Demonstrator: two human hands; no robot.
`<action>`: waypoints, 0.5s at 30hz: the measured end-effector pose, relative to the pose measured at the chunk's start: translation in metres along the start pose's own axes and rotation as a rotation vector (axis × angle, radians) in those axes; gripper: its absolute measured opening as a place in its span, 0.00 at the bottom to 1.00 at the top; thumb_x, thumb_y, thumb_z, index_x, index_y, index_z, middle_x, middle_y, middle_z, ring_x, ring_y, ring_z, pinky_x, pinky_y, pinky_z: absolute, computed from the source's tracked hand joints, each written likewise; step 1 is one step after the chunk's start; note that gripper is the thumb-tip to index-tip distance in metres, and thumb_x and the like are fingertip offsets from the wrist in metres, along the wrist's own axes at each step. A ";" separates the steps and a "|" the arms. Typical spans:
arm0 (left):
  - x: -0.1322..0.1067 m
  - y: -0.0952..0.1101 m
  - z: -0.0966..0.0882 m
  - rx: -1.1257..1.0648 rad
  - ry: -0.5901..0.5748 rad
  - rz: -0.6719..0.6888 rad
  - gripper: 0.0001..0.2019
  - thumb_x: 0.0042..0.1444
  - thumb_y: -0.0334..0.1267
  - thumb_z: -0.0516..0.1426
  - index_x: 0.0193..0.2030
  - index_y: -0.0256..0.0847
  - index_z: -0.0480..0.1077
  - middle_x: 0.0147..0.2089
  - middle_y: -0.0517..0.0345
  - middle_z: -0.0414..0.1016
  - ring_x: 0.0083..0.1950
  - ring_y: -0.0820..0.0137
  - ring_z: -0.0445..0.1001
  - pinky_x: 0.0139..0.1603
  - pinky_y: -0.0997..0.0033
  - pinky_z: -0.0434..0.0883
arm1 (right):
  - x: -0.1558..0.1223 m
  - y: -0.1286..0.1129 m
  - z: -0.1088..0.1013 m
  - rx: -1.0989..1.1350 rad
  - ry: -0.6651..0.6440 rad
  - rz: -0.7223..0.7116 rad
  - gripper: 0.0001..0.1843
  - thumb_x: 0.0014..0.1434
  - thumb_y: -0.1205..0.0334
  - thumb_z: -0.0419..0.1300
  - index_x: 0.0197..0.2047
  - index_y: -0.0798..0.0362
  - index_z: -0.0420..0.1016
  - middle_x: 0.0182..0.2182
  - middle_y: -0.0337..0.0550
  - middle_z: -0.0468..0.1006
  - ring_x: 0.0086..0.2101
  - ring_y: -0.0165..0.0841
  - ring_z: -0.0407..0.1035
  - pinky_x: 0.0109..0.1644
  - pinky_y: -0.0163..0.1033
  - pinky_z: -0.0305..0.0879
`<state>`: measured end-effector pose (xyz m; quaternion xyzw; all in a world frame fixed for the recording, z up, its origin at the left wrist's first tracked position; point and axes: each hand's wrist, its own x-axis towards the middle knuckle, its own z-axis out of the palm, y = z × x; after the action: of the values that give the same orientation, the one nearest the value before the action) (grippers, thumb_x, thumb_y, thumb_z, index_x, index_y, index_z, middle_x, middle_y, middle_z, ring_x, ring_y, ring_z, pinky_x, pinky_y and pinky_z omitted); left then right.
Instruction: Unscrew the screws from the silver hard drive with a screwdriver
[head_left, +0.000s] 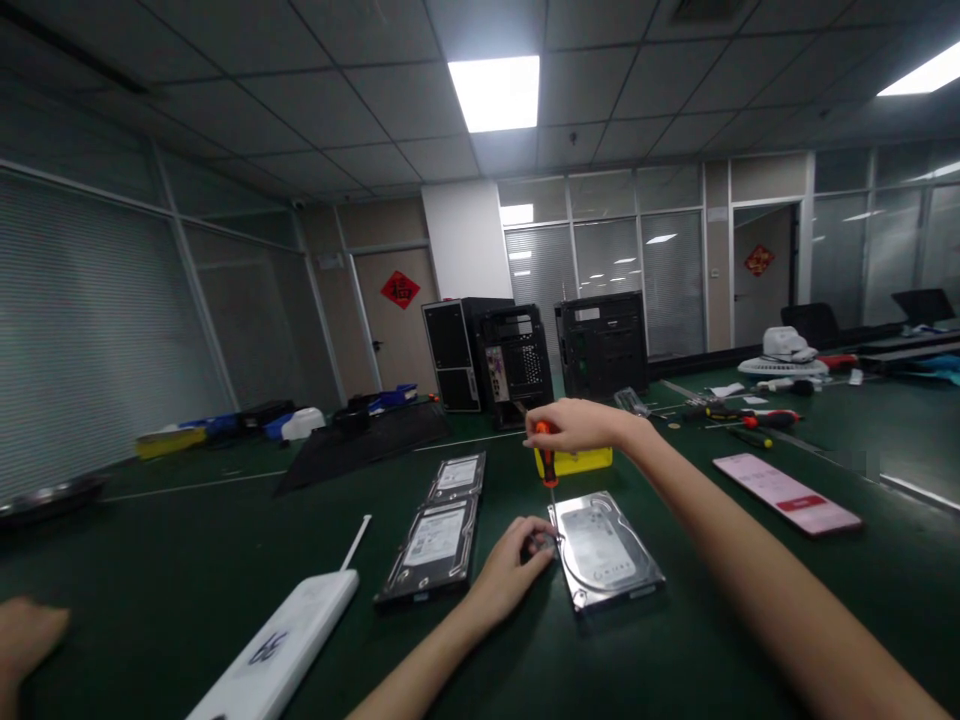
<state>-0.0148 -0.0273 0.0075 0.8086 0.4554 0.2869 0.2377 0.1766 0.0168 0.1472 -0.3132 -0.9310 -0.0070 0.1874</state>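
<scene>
My right hand (574, 425) grips an orange-and-black screwdriver (548, 458) from above. Its shaft points down at the left edge of a silver hard drive (606, 550) lying flat on the table. My left hand (514, 562) rests by that same edge, close to the screwdriver's tip, with its fingers curled together. Something small and pale shows at those fingertips, too blurred to name. Left of my left hand lie two more hard drives, a nearer one (433, 540) and a farther one (457, 475), their labels facing up.
Another person's hand (30, 635) is at the left edge. A white device marked 39 (281, 645) lies front left. Behind stand black computer cases (600, 345) and a yellow box (585, 461). A pink-screened phone (787, 492) and several tools (761, 418) lie right.
</scene>
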 end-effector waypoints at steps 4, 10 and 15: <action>-0.001 0.000 0.001 0.006 0.004 -0.017 0.12 0.52 0.35 0.51 0.43 0.40 0.66 0.38 0.58 0.64 0.40 0.69 0.64 0.42 0.73 0.61 | 0.004 0.001 0.004 0.035 -0.004 -0.007 0.23 0.52 0.42 0.50 0.32 0.54 0.70 0.25 0.41 0.73 0.25 0.28 0.64 0.28 0.31 0.52; -0.002 0.000 0.002 0.006 0.016 -0.011 0.11 0.52 0.35 0.51 0.43 0.41 0.67 0.38 0.59 0.64 0.39 0.70 0.64 0.41 0.73 0.61 | 0.005 0.000 0.005 0.059 -0.023 0.037 0.19 0.58 0.51 0.45 0.32 0.54 0.71 0.25 0.41 0.74 0.25 0.29 0.65 0.27 0.31 0.53; -0.005 0.002 0.002 -0.004 0.016 -0.017 0.10 0.52 0.35 0.51 0.42 0.41 0.67 0.38 0.59 0.64 0.39 0.70 0.64 0.41 0.73 0.61 | 0.003 0.000 0.003 0.219 -0.093 0.023 0.19 0.58 0.51 0.45 0.39 0.54 0.70 0.29 0.42 0.75 0.23 0.26 0.66 0.25 0.29 0.55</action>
<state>-0.0139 -0.0325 0.0063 0.8018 0.4636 0.2921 0.2384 0.1732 0.0185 0.1451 -0.3013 -0.9303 0.1112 0.1773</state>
